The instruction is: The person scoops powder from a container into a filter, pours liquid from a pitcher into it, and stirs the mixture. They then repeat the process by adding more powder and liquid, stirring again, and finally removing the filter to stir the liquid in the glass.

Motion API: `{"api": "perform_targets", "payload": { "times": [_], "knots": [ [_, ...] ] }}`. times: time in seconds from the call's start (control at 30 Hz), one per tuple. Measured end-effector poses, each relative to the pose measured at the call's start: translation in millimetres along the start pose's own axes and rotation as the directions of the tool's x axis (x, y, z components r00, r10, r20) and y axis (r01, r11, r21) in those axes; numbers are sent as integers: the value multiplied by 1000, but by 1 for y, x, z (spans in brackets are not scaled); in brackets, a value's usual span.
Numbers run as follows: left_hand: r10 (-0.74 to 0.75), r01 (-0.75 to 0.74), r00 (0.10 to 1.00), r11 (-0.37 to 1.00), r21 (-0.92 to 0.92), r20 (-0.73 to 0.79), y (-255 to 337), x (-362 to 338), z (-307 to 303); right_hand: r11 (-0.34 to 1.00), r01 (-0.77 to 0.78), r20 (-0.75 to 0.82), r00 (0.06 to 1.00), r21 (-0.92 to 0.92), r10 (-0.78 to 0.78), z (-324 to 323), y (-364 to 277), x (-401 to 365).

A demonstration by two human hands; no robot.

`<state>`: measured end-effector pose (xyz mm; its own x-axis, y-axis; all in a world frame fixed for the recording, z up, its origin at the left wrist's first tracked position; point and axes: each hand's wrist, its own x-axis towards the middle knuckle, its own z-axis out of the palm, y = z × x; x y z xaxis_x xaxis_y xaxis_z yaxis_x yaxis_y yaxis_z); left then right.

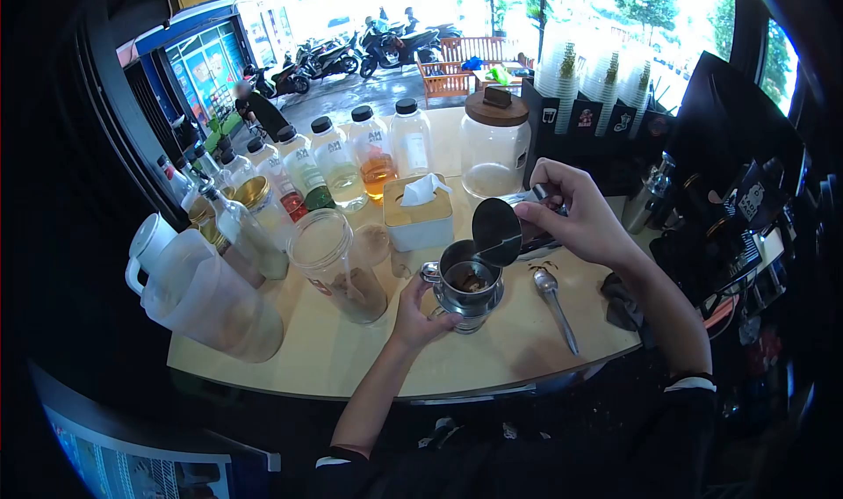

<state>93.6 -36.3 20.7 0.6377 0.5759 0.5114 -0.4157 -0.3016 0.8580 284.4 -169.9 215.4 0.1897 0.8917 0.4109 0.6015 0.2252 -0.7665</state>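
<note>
Both arms (676, 323) reach in over the counter's (500, 363) near edge. Right hand (580, 213) is the higher one, wrist bent, fingers gripping a tilted metal pitcher (499, 233), mouth right above the metal cup (479, 308) (something brown inside). Cup sits mid-counter, left hand (420, 316) low, fingers curled round its side. Bare strip along the front edge, gap right of cup. Count: one plastic jug (211, 292), one lidded jar (496, 152), one open jar (342, 271), six-plus black-capped bottles (376, 156), one tissue box (420, 225), one spoon (555, 310).
</note>
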Motion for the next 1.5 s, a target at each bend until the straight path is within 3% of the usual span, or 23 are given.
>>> {"api": "perform_targets", "payload": {
  "times": [0.1,0.13,0.2,0.4,0.53,0.83,1.5],
  "knots": [
    [-2,2,1000,1000,-17,-4,0,0,1,992,-62,13,998,110,61,2,-5,-2],
    [-2,2,1000,1000,-16,-5,1,0,1,992,-61,14,998,110,60,1,-4,-1],
    [-7,7,1000,1000,-15,6,3,0,1,997,30,28,999,-77,-28,-2,0,0],
    [-15,15,1000,1000,10,11,0,0,-1,995,-80,26,997,54,79,3,-8,-2],
    [1,-1,1000,1000,10,6,1,0,0,998,-53,49,997,-31,55,3,-11,-1],
    [13,-13,1000,1000,-7,2,2,1,1,995,-75,52,996,64,71,6,-12,-2],
    [6,-6,1000,1000,-3,20,0,1,-1,988,-5,39,999,-153,11,3,-17,-4]
  ]
}}
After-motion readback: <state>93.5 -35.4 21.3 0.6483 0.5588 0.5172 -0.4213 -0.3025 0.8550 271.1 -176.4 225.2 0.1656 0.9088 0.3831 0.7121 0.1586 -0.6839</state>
